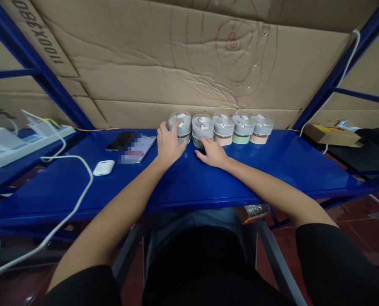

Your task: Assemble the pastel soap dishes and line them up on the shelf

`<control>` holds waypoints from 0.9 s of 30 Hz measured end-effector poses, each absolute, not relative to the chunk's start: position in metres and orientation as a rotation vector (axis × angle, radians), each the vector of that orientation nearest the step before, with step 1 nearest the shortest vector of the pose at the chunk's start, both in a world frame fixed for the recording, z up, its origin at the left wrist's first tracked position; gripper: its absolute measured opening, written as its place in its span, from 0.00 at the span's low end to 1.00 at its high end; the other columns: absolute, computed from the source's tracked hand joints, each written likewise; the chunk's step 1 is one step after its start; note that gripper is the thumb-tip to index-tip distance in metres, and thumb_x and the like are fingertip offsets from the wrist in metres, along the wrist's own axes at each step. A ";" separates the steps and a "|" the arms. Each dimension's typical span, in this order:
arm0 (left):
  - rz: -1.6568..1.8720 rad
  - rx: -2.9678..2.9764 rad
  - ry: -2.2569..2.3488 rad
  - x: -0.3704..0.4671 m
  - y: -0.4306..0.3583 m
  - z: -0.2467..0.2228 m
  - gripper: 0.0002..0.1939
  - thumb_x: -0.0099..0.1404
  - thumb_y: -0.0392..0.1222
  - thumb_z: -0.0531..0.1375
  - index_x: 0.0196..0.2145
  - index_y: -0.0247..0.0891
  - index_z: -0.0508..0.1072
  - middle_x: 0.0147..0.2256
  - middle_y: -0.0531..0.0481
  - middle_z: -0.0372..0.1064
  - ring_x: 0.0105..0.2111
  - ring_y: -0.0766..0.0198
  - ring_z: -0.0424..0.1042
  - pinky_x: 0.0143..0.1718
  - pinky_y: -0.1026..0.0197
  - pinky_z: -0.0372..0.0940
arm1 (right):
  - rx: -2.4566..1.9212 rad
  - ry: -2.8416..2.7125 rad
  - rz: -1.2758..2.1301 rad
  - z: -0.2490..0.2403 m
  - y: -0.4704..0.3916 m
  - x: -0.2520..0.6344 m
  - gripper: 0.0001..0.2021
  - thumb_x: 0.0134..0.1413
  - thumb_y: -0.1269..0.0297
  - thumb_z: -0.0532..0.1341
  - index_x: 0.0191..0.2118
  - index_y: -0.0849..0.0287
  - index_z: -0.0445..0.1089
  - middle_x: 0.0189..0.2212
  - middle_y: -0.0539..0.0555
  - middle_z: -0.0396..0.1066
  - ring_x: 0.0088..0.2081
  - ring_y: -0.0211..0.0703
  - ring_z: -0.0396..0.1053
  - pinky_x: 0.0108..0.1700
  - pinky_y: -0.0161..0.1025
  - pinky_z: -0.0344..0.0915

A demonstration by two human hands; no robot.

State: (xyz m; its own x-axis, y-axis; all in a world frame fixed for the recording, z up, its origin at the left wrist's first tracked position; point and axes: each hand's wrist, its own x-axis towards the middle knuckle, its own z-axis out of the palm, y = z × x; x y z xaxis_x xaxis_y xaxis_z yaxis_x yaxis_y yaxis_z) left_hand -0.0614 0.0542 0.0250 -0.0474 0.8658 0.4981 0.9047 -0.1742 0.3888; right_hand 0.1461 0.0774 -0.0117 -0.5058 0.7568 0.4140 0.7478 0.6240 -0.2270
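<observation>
A row of several small rounded containers stands at the back of the blue table, each with a clear lid, a grey upper part and a coloured base. My left hand point(171, 145) is on the leftmost container point(182, 121), its fingers curled around the left and front, thumb at the right. Against the lower front of the second container point(202, 124), which has a dark green base, rest the stretched fingers of my right hand point(213, 152), thumb apart. To the right stand a peach-based container point(223, 127), a light green-based one point(243, 128) and another peach-based one point(261, 128).
Left on the blue table point(183, 182) lie a dark phone point(121, 141), a partly blurred phone point(146, 148) and a white earbud case point(104, 167). A white cable point(81, 199) crosses the left side near a power strip point(26, 146). Cardboard point(128, 63) walls the back.
</observation>
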 end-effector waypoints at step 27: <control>-1.144 -1.967 -2.214 -0.049 0.107 0.032 0.45 0.67 0.55 0.70 0.74 0.38 0.61 0.68 0.22 0.65 0.67 0.23 0.72 0.65 0.30 0.69 | -1.185 -2.412 0.019 -0.014 0.080 0.147 0.17 0.73 0.58 0.63 0.61 0.61 0.72 0.59 0.66 0.74 0.58 0.60 0.74 0.60 0.56 0.73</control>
